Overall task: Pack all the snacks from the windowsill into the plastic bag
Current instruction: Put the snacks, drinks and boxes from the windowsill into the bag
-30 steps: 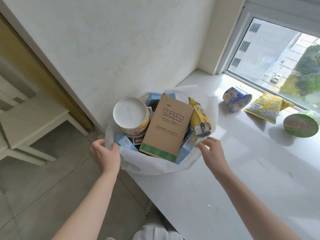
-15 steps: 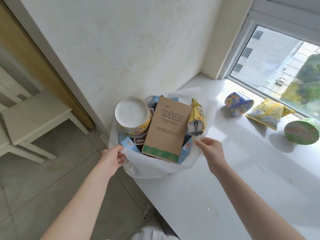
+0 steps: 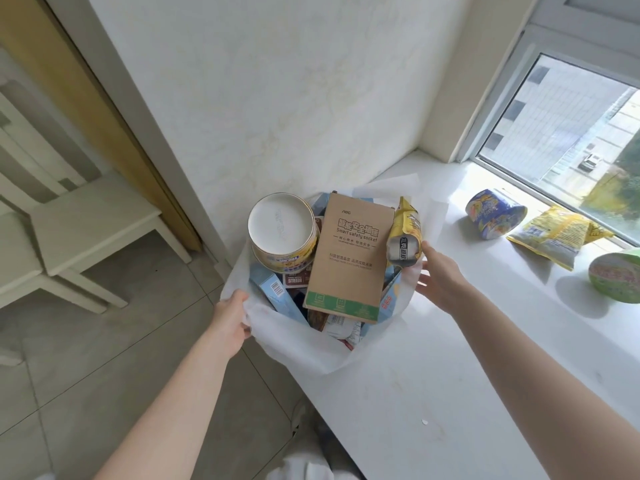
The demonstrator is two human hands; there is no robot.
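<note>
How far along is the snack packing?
Mostly done: the plastic bag already holds a cardboard box, a round tub, blue boxes and a yellow packet. In hand: the left grip holds the bag's rim; the right grip, fingers straight, is beside the yellow packet. Left: a blue cup, a yellow snack bag and a green bowl on the windowsill.
</note>
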